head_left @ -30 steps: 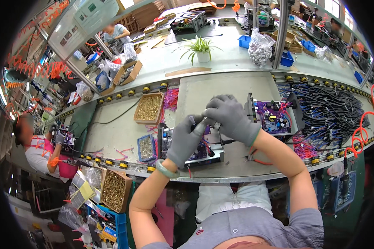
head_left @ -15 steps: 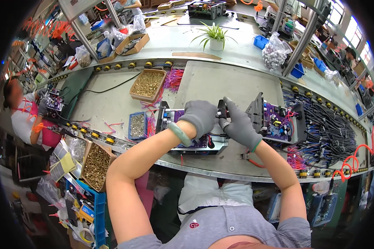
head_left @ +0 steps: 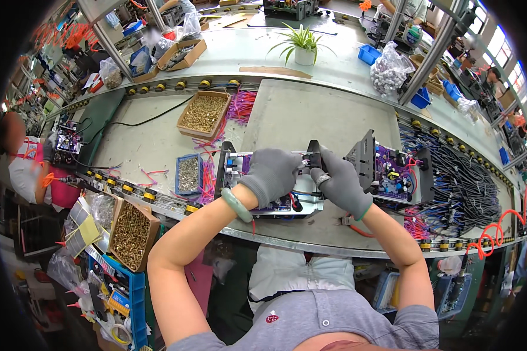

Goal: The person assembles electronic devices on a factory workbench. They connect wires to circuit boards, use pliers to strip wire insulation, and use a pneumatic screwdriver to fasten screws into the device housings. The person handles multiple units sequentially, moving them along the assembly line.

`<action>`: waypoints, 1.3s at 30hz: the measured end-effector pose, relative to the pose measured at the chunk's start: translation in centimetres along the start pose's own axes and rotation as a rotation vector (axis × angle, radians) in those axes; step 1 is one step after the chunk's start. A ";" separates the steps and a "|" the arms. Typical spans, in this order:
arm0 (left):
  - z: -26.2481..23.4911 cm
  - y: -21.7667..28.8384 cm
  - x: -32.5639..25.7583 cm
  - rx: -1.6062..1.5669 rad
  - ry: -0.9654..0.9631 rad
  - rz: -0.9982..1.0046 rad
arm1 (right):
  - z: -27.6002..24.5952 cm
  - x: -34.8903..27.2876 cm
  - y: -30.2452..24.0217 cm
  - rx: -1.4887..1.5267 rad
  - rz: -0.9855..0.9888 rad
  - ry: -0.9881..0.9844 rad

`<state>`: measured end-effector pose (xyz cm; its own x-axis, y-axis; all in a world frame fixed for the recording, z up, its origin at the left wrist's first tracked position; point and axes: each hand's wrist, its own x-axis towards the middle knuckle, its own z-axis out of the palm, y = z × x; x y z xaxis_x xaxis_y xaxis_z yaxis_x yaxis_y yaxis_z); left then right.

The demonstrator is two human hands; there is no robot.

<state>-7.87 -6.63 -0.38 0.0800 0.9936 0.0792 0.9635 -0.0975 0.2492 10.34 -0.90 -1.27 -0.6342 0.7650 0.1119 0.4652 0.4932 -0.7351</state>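
Note:
A metal chassis (head_left: 310, 206) with purple circuit boards and black end panels lies in front of me at the table's near side. My left hand (head_left: 270, 176), gloved in grey, reaches over its boards. Its fingers are closed near a small metallic piece by the right end panel; what they pinch is too small to name. My right hand (head_left: 344, 182), also gloved, holds the black end panel (head_left: 315, 153) at the chassis's right side, fingers behind and thumb in front. A second chassis (head_left: 392, 172) with purple boards stands just to the right.
An open box of brass-coloured fasteners (head_left: 204, 113) and a blue bin of small silver parts (head_left: 188, 174) are on the left. Bundled black cables (head_left: 459, 178) cover the right side. Another brass-filled box (head_left: 130, 234) sits near my left arm. A co-worker (head_left: 26, 167) is at far left.
My left hand has shifted slightly left and down, its fingers drawing a little away from the right end panel. My right hand stays at the panel. The whole view has shifted slightly.

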 end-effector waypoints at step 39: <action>-0.7 0.9 -1.4 0.038 0.313 0.172 | -0.2 -0.1 1.1 -0.116 -0.212 0.141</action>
<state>-7.28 -8.17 0.41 0.1654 0.8968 0.4103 0.9519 -0.2539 0.1713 11.01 -0.33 -1.97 -0.6363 0.6857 0.3535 0.4040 0.6865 -0.6046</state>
